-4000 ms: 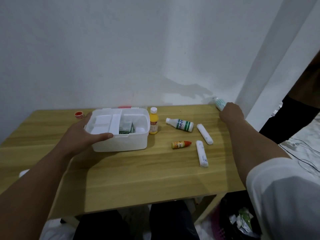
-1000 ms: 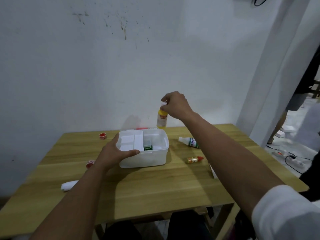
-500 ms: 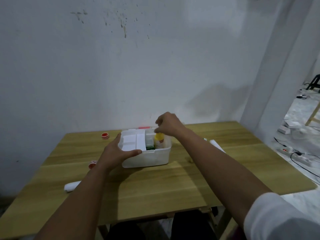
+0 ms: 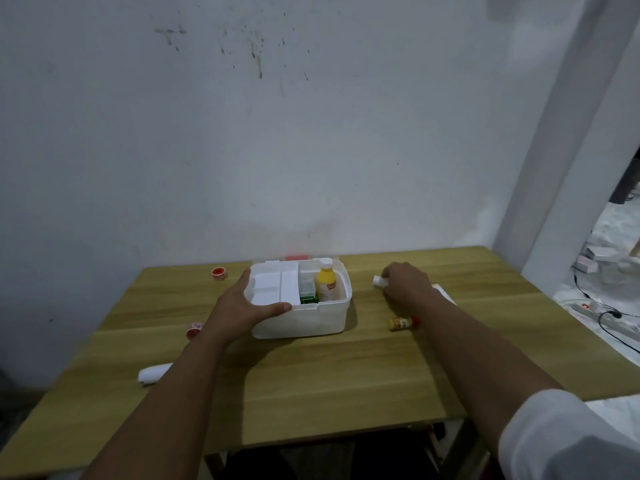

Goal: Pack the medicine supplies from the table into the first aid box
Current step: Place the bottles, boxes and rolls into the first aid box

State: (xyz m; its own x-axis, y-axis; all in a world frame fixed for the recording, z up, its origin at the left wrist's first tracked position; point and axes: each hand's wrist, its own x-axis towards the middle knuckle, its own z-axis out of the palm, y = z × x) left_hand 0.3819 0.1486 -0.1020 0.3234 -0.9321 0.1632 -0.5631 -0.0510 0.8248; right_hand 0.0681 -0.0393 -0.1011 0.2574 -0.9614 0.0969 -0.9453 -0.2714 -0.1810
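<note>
The white first aid box (image 4: 304, 318) stands open on the wooden table (image 4: 311, 375). A yellow bottle (image 4: 327, 284) stands upright in its right compartment beside a green pack (image 4: 309, 299). My left hand (image 4: 244, 306) grips the box's front left rim. To the right of the box, my right hand (image 4: 405, 282) closes over a lying white bottle (image 4: 378, 280); only its white cap shows. A small orange dropper bottle (image 4: 403, 322) lies near my right forearm. A white roll (image 4: 445, 295) lies partly hidden behind my right arm.
Two red tape rolls (image 4: 218, 273) (image 4: 193, 330) and a white bandage roll (image 4: 154, 373) lie left of the box. The wall runs along the table's far edge. At right, cables and a power strip (image 4: 602, 311) lie on the floor.
My right hand let go of the yellow bottle inside the box and moved right onto the lying white bottle. My left hand stayed on the box.
</note>
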